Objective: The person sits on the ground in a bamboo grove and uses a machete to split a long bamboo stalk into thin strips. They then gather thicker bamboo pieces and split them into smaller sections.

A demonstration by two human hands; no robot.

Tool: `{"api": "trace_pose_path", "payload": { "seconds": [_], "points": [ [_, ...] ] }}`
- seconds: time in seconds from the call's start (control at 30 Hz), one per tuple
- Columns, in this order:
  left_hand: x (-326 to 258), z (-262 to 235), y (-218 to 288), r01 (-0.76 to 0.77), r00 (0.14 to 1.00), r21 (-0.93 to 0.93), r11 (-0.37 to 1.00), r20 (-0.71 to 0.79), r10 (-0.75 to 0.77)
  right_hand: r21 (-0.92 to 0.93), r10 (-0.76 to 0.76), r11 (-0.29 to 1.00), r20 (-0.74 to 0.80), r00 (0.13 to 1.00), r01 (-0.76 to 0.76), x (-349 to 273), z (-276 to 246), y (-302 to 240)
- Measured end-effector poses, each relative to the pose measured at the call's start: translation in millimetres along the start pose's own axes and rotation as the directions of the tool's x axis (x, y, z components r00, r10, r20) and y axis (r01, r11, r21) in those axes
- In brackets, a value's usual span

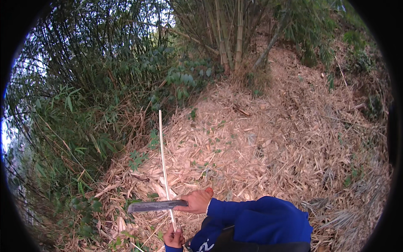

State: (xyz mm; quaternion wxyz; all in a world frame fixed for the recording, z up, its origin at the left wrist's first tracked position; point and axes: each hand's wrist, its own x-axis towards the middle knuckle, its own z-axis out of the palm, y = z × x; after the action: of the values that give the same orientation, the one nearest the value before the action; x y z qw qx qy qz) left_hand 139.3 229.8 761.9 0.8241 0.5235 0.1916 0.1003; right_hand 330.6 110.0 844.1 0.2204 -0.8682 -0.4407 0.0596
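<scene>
My left hand (174,237) is closed around the lower end of a long, thin, pale bamboo strip (163,157), which stands nearly upright and leans slightly to the left at its top. In my right hand (197,201) is a machete (153,206) with a broad dark blade that points left. The blade lies across the strip a little above my left hand. From this view the two look to be touching, though the exact contact is hard to make out. My right fingers wrap the machete's handle, which is mostly hidden; an orange-brown end (209,191) shows past them.
Dry fallen leaves (235,151) cover the sloping ground. A clump of bamboo stalks (228,38) rises at the far middle, with a slanting stem (268,48) beside it. Dense green bushes (75,101) fill the left side. Low green plants (138,159) grow near the strip.
</scene>
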Motion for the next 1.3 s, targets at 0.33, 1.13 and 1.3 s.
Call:
{"api": "trace_pose_path", "payload": {
  "seconds": [0.33,1.13,1.3],
  "points": [
    [-63.7,-24.9,-28.9,-0.023,1.0,0.182,0.983,0.011,0.021,-0.011,0.21,0.978,-0.052,0.976,-0.21,39.9,-55.2,68.6],
    [10.3,15.6,1.3,-0.069,0.985,-0.022,0.997,-0.158,0.065,0.365,-0.046,0.931,0.037,0.998,0.029,-19.2,15.3,24.7],
    [24.8,26.0,8.5,-0.068,0.991,0.015,0.998,-0.114,0.069,0.264,-0.212,0.944,0.024,0.977,0.199,-18.5,23.7,35.1]
  ]
}}
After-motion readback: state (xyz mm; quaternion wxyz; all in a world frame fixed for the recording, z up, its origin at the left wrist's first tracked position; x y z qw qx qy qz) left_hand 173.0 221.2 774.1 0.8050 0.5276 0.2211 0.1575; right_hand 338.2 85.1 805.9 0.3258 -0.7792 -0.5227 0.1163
